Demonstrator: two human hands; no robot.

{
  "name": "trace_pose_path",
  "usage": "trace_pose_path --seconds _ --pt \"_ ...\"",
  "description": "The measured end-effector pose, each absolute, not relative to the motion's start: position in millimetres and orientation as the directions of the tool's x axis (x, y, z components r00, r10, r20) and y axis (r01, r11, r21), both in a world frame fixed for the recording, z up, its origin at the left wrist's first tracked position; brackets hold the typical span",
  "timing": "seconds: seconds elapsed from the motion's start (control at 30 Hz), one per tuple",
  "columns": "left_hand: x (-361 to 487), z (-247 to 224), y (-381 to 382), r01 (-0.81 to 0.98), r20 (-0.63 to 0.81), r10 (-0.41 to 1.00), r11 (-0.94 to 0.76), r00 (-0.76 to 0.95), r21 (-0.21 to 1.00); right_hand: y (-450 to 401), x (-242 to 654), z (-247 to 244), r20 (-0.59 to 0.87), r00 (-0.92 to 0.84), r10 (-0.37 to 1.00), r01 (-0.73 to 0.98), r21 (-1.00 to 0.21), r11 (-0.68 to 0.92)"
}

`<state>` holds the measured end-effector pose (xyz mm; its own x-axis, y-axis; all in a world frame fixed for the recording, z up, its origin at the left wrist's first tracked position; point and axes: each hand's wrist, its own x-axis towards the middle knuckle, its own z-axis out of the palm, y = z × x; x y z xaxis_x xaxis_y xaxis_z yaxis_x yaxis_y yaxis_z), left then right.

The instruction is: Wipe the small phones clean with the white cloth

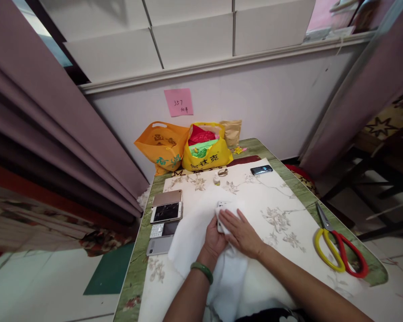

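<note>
Over the front middle of the table, my left hand [215, 237] is closed round a white mobile phone [222, 203], most of which is hidden. My right hand [240, 232] lies across it, its fingers holding a white cloth [233, 207] against the phone's face. A larger white cloth [191, 230] spreads under and to the left of both hands. Left of them a row of several phones lies side by side: a gold one [168, 197], a white one with a dark screen [167, 212], a keypad phone [157, 230] and a grey one [159, 246].
Large scissors [336, 250] with yellow and red handles lie at the right edge. A dark keypad phone [261, 170] is at the back right. A small bottle [216, 180] stands near the middle back. An orange bag [164, 143] and a yellow bag [208, 160] stand against the wall.
</note>
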<state>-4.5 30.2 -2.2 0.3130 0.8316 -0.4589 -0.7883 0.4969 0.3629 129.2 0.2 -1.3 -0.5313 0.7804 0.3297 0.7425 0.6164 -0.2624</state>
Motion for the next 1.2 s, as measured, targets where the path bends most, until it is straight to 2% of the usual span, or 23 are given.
trace_pose_path --seconds 0.07,0.1,0.27,0.4,0.43,0.57,0.63,0.73,0.77,0.87,0.9,1.0,1.03,1.13,1.2 --pt "-3.3 0.5 29.6 -0.790 -0.433 0.834 0.505 0.342 0.348 2.5 126.6 -3.4 0.327 -0.376 0.867 0.837 -0.280 0.469" --pt "-3.3 1.1 29.2 -0.787 -0.426 0.832 0.512 0.356 0.343 3.0 126.3 -4.1 0.328 -0.353 0.876 0.849 -0.281 0.447" --pt "-4.7 -0.7 28.1 -0.768 -0.453 0.825 0.519 0.337 0.375 1.6 132.2 -3.3 0.320 -0.612 0.723 0.680 -0.253 0.688" --pt "-3.4 -1.2 28.4 -0.735 -0.428 0.819 0.550 0.382 0.397 1.5 134.3 -3.4 0.343 -0.380 0.859 0.821 -0.302 0.484" --pt "-3.6 -1.3 28.3 -0.731 -0.431 0.817 0.554 0.384 0.398 1.5 134.4 -3.4 0.348 -0.372 0.861 0.825 -0.301 0.478" --pt "-6.7 -0.2 26.3 -0.735 -0.502 0.802 0.547 0.324 0.400 1.0 135.6 -3.4 0.349 -0.640 0.685 0.652 -0.226 0.724" --pt "-7.3 2.3 25.5 -0.726 -0.470 0.810 0.553 0.352 0.409 1.3 135.4 -4.2 0.386 -0.583 0.715 0.694 -0.222 0.685" --pt "-5.8 6.9 24.6 -0.712 -0.414 0.818 0.561 0.399 0.423 2.0 133.8 -4.3 0.431 -0.356 0.829 0.827 -0.267 0.494" --pt "-5.2 7.9 24.4 -0.715 -0.412 0.819 0.560 0.400 0.418 1.9 133.5 -3.5 0.426 -0.375 0.823 0.819 -0.264 0.509" --pt "-4.2 8.5 24.3 -0.737 -0.450 0.811 0.554 0.373 0.388 1.3 133.7 -0.2 0.385 -0.594 0.706 0.682 -0.226 0.696" --pt "-4.2 8.2 24.6 -0.736 -0.465 0.803 0.561 0.373 0.378 1.3 134.0 0.6 0.383 -0.597 0.705 0.677 -0.232 0.699" --pt "-4.7 7.4 26.0 -0.718 -0.494 0.774 0.597 0.396 0.359 2.0 135.0 1.4 0.396 -0.411 0.821 0.793 -0.288 0.537" --pt "-5.1 7.1 26.3 -0.712 -0.497 0.767 0.606 0.406 0.355 2.3 135.2 1.3 0.386 -0.416 0.823 0.793 -0.289 0.536" --pt "-6.4 6.3 26.6 -0.694 -0.487 0.757 0.627 0.435 0.354 3.4 135.8 0.6 0.325 -0.616 0.717 0.673 -0.255 0.694" --pt "-6.7 6.2 26.4 -0.687 -0.475 0.759 0.630 0.446 0.362 4.0 135.9 0.3 0.330 -0.543 0.773 0.728 -0.275 0.628"
